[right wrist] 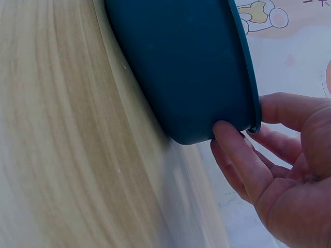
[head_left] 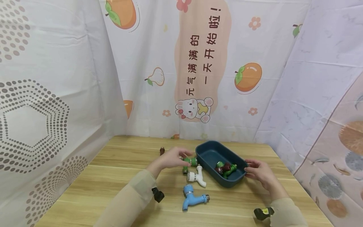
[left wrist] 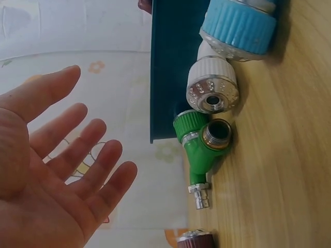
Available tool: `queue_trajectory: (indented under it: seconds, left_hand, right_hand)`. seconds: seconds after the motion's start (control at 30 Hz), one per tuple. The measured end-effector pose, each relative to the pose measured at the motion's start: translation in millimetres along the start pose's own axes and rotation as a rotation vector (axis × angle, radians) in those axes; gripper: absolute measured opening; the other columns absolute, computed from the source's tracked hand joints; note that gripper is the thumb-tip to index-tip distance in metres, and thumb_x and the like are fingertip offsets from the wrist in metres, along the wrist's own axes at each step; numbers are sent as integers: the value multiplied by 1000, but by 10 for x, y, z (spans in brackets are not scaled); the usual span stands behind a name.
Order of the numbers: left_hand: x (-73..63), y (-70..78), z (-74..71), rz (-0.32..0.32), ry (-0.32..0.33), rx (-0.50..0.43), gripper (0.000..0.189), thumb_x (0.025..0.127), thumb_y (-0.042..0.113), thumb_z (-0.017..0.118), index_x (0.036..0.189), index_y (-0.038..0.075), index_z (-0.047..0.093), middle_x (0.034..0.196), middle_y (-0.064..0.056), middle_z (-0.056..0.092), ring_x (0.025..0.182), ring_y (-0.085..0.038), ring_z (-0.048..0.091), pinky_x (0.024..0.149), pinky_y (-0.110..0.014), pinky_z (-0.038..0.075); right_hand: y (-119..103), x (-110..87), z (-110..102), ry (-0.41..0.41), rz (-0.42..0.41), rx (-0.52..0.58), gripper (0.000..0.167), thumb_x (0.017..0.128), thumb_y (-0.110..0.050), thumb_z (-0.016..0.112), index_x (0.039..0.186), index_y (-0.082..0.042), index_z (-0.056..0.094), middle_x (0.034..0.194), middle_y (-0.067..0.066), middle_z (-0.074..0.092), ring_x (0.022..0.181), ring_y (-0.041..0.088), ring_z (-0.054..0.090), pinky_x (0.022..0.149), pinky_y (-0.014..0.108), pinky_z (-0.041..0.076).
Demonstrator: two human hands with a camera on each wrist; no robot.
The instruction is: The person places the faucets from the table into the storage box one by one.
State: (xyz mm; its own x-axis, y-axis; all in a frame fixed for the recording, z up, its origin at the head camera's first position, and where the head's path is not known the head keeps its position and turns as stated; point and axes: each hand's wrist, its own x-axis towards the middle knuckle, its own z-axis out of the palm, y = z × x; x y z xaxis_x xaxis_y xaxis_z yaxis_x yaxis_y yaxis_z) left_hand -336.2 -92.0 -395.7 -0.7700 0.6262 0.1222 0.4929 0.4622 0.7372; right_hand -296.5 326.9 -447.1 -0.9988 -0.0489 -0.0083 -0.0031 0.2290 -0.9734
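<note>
My left hand (head_left: 175,157) hovers over a green tap (head_left: 193,161) with its fingers spread and nothing between them. In the left wrist view this green tap (left wrist: 199,155) shows a threaded end and a metal nozzle, apart from the hand (left wrist: 67,170). A white tap (head_left: 199,176) and a blue tap (head_left: 194,199) lie nearer to me. With its fingertips, my right hand (head_left: 262,173) touches the outer wall and rim of a dark blue plastic bin (head_left: 211,145) at its right end. Inside the bin are green and dark red taps (head_left: 227,168).
Behind the left hand a dark red tap (head_left: 162,150) lies on the wooden table (head_left: 119,164). Printed curtains (head_left: 158,104) hang at the back and both sides of the table. Each wrist carries a small black camera (head_left: 157,194).
</note>
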Motion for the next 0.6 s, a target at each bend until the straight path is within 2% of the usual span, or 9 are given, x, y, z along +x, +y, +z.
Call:
queue_trajectory:
  seconds: [0.07,0.27,0.37,0.43,0.5,0.6]
  left_hand:
    - [-11,-21,5,6,-10,7,46,88,24,81,131,13,69,127,2,67,120,-35,60,93,-43,52]
    - [-46,-49,14,30,-32,18,43,87,20,81,129,17,69,126,1,68,119,-35,60,92,-43,53]
    - [-67,-59,13,49,-48,4,45,88,18,81,130,13,68,130,-6,66,121,-39,58,96,-50,51]
    - [-85,-67,15,44,-56,-4,46,88,18,81,131,12,67,133,-8,64,123,-39,57,97,-50,51]
    - [-98,-80,22,36,-63,-15,47,88,17,81,132,12,67,135,-11,63,124,-39,56,96,-49,51]
    - [-124,-95,33,14,-67,-14,47,87,19,82,132,15,68,134,-9,64,122,-36,57,89,-38,53]
  right_hand:
    - [1,3,-1,0,2,0,55,94,6,64,141,21,41,129,37,52,102,27,67,83,39,59]
    - [-10,-1,-4,3,7,-9,56,94,5,64,141,21,40,131,38,50,103,27,67,83,39,59]
    - [-20,-2,-7,2,9,-12,56,94,5,64,142,21,39,132,39,49,103,25,66,84,39,59]
    - [-23,-4,-3,4,12,-12,56,94,5,64,142,20,39,132,39,49,103,25,66,84,40,59]
    - [-24,-6,-4,3,12,-13,56,94,5,64,142,20,39,132,39,49,103,25,67,84,40,58]
    - [-24,-6,-7,0,11,-10,56,94,5,64,142,20,39,132,39,49,104,26,66,85,40,58]
